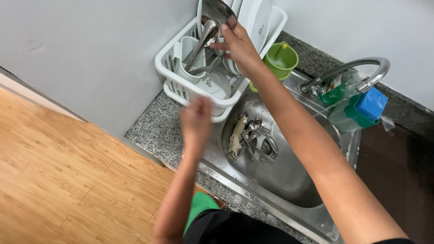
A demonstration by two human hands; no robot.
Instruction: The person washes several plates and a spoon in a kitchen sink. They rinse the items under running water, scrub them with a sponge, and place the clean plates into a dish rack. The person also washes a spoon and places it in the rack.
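I am watching my right hand (237, 45) pinching a steel ladle (212, 22) over the crowded white dish rack (181, 77) while my blurred left hand (196, 119) is hovering spread below, so wet fingers may be risking a slip into the sink (289, 176).

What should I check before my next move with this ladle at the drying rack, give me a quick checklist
1. Right hand has hold of the metal ladle: ok, fingers are on it at the bowl.
2. Ladle is over the white drying rack: ok, its handle points down into the white utensil cup.
3. Room in the cup: cannot tell, other utensils already stand in it.
4. Left hand is free: ok, it holds nothing and hovers by the rack's front edge, blurred.
5. Sink emptied: not ok, a pile of cutlery lies in it.
6. Tap off: cannot tell.
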